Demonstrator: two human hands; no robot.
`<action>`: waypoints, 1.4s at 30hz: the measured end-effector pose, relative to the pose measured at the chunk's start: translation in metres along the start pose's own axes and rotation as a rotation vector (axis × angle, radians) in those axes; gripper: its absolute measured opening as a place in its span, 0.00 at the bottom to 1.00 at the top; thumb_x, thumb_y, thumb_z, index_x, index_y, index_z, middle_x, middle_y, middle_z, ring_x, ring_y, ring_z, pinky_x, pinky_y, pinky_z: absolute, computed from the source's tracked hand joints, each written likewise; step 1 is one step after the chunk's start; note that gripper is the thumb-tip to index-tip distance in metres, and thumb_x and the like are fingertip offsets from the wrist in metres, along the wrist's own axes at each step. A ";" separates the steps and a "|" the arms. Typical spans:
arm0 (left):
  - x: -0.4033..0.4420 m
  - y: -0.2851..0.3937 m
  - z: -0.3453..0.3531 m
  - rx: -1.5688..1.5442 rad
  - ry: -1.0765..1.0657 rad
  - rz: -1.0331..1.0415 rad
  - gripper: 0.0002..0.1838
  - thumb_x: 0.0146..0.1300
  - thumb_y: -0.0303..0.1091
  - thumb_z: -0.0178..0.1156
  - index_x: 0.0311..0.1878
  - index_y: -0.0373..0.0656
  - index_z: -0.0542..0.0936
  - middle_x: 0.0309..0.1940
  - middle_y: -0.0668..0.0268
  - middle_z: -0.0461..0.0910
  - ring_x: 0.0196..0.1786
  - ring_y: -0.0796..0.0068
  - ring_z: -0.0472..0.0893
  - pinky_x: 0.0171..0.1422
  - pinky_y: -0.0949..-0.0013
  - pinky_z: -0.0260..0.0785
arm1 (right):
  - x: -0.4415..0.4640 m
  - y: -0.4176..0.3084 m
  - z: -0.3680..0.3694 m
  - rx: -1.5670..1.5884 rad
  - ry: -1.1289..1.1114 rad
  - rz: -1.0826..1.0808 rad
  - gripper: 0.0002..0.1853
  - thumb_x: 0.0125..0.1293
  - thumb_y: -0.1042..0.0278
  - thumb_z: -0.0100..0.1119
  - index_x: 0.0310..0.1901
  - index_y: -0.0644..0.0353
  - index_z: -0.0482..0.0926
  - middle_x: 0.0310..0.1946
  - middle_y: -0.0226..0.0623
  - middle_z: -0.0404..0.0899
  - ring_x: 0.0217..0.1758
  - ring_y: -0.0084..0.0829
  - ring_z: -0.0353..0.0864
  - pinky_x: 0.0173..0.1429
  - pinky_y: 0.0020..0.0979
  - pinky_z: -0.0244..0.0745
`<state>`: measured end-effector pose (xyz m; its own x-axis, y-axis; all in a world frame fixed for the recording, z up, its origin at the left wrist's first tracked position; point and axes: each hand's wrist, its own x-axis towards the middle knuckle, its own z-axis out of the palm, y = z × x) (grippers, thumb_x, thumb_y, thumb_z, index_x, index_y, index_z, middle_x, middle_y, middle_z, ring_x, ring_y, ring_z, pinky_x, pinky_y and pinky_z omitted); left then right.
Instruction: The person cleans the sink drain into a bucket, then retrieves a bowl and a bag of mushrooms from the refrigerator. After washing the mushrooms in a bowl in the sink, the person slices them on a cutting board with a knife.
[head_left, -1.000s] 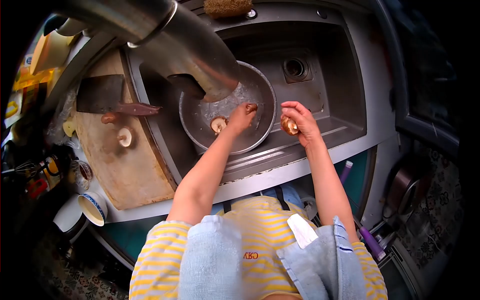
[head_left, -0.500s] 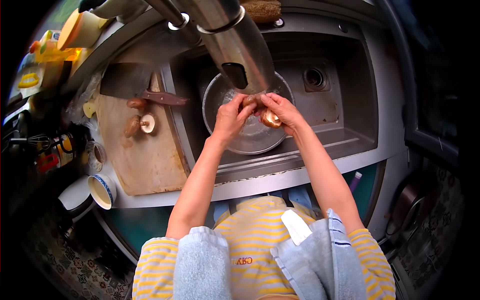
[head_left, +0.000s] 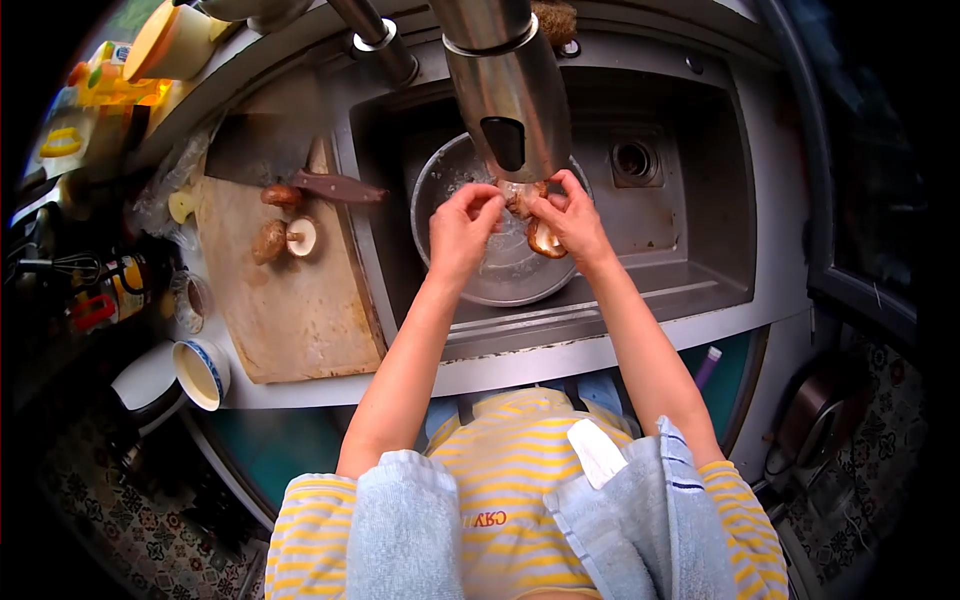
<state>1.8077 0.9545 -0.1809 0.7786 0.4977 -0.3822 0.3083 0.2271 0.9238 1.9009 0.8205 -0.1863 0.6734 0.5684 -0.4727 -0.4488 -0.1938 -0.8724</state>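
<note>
My right hand (head_left: 577, 228) is closed on mushrooms over the metal basin (head_left: 420, 215). One brown mushroom (head_left: 520, 197) is between its fingers and thumb, just below the faucet head. A second mushroom (head_left: 546, 240), its pale underside showing, hangs lower in the same hand. My left hand (head_left: 465, 232) is just left of them, thumb and fingertips pinched together. What is in that pinch, if anything, is too small to make out. Water in the basin catches light below both hands.
The basin stands in a dark sink (head_left: 690, 220) under the faucet (head_left: 510, 110). On the left, a cutting board (head_left: 290, 330) carries several mushrooms (head_left: 270, 242) and a cleaver (head_left: 335, 187). A blue-rimmed bowl (head_left: 200, 375) sits at the counter's front edge.
My left hand has drawn away leftward from the upper mushroom, which my right hand still holds. The view has shifted slightly, and the faucet appears farther right.
</note>
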 end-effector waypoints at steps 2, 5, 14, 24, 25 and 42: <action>-0.004 0.000 0.010 -0.112 -0.010 -0.101 0.08 0.57 0.28 0.59 0.38 0.35 0.78 0.27 0.65 0.80 0.28 0.81 0.78 0.33 0.78 0.73 | 0.001 0.008 0.003 0.043 0.033 -0.097 0.21 0.54 0.71 0.61 0.49 0.59 0.66 0.33 0.35 0.79 0.35 0.19 0.77 0.39 0.21 0.72; 0.005 -0.006 0.017 -0.061 0.013 -0.094 0.09 0.56 0.27 0.59 0.40 0.33 0.78 0.27 0.64 0.80 0.29 0.80 0.79 0.33 0.78 0.74 | -0.004 0.016 0.003 -0.081 0.106 -0.193 0.20 0.54 0.73 0.61 0.48 0.59 0.66 0.34 0.36 0.79 0.35 0.19 0.77 0.38 0.21 0.72; 0.006 -0.005 0.016 -0.490 -0.129 -0.269 0.08 0.56 0.23 0.58 0.39 0.33 0.76 0.36 0.63 0.78 0.37 0.76 0.79 0.45 0.76 0.74 | -0.005 0.006 -0.009 0.086 -0.002 -0.166 0.24 0.60 0.76 0.55 0.58 0.62 0.61 0.39 0.34 0.76 0.34 0.24 0.78 0.36 0.23 0.76; 0.013 -0.004 0.011 -0.656 -0.164 -0.414 0.10 0.57 0.22 0.58 0.42 0.33 0.75 0.37 0.61 0.78 0.38 0.75 0.80 0.47 0.78 0.75 | -0.010 0.011 0.000 0.137 -0.005 -0.246 0.21 0.60 0.77 0.55 0.56 0.57 0.66 0.46 0.35 0.75 0.43 0.22 0.76 0.41 0.22 0.75; 0.013 -0.006 0.011 -0.667 -0.171 -0.414 0.09 0.57 0.23 0.58 0.42 0.33 0.75 0.37 0.61 0.78 0.39 0.75 0.79 0.46 0.78 0.75 | -0.009 0.011 0.000 0.176 -0.011 -0.260 0.21 0.60 0.77 0.55 0.56 0.57 0.66 0.46 0.35 0.75 0.42 0.22 0.77 0.40 0.22 0.75; 0.012 0.003 0.015 0.490 -0.163 0.162 0.08 0.54 0.28 0.60 0.37 0.35 0.78 0.32 0.58 0.77 0.32 0.74 0.79 0.36 0.74 0.70 | -0.004 -0.002 -0.001 0.190 -0.022 0.107 0.17 0.62 0.64 0.53 0.49 0.64 0.67 0.35 0.40 0.77 0.28 0.28 0.79 0.27 0.26 0.75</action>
<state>1.8259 0.9482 -0.1825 0.9001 0.3488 -0.2610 0.3654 -0.2782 0.8883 1.9000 0.8174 -0.1825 0.6034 0.5708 -0.5568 -0.6214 -0.1009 -0.7769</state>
